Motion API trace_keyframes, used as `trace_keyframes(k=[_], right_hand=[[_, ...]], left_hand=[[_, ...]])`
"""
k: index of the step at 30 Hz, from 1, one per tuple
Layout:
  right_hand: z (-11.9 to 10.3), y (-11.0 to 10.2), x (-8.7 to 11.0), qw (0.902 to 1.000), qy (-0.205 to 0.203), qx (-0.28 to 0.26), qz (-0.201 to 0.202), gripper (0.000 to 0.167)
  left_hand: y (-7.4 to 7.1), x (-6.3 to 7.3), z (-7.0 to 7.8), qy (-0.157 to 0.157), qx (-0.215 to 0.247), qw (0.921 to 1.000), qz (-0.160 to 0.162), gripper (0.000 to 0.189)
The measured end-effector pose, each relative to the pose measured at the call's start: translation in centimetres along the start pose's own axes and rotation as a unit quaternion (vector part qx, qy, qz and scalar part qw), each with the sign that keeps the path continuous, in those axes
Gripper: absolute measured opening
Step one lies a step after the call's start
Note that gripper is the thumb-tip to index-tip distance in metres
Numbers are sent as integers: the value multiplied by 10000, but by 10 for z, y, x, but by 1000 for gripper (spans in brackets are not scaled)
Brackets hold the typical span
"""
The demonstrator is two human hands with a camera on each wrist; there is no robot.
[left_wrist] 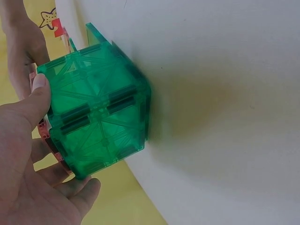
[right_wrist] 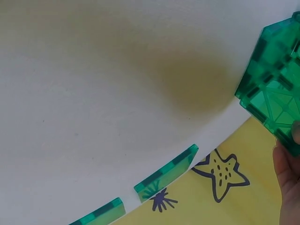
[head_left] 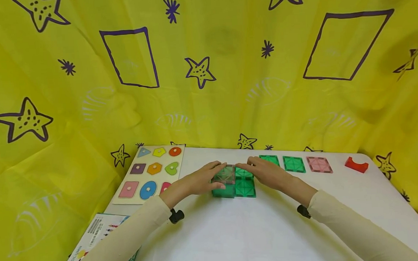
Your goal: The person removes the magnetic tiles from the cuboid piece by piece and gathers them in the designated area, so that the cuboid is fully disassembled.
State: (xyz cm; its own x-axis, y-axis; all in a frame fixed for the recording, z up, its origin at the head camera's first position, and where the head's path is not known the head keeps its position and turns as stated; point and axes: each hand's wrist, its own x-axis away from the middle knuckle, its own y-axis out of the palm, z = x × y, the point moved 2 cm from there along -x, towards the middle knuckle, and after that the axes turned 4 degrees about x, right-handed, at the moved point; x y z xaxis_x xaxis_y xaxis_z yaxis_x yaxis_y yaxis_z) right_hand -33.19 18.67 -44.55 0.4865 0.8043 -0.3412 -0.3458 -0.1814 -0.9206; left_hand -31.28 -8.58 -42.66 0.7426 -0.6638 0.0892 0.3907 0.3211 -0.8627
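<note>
On the white table stands a small box of see-through green magnetic tiles (left_wrist: 96,108) with a pink magnetic tile (head_left: 226,174) on its top. My left hand (head_left: 201,180) grips this box from the left, thumb on the near side and fingers round the far side. Right beside the box, a green magnetic tile (head_left: 245,187) lies flat, and another green magnetic tile (head_left: 244,172) stands behind it. The fingertips of my right hand (head_left: 267,173) pinch the edge of a green tile (right_wrist: 281,105) there; part of that hand is outside the right wrist view.
Behind and right of my right hand lie two loose green tiles (head_left: 294,164), a pink tile (head_left: 319,165) and a red arch block (head_left: 357,165). A shape puzzle board (head_left: 126,178) lies at the left, with a printed book or box (head_left: 102,226) nearer. A yellow curtain (head_left: 207,107) borders the table (head_left: 228,236).
</note>
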Motion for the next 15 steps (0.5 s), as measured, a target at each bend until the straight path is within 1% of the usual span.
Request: trace_keyframes(k=[7, 10, 12, 15], right_hand=[[1, 1, 3, 9985, 233, -499, 54, 61], [2, 0, 3, 9972, 322, -677, 17, 60], [3, -1, 3, 9954, 475, -825, -74, 58], [6, -5, 6, 9903, 817, -1113, -180, 56]], left_hand=[[0, 0, 0, 82, 22, 10000, -23, 82], [0, 0, 0, 105, 5, 9999, -6, 82], [-1, 0, 0, 112, -12, 9999, 10, 82], [-1, 0, -1, 117, -54, 9999, 21, 82]])
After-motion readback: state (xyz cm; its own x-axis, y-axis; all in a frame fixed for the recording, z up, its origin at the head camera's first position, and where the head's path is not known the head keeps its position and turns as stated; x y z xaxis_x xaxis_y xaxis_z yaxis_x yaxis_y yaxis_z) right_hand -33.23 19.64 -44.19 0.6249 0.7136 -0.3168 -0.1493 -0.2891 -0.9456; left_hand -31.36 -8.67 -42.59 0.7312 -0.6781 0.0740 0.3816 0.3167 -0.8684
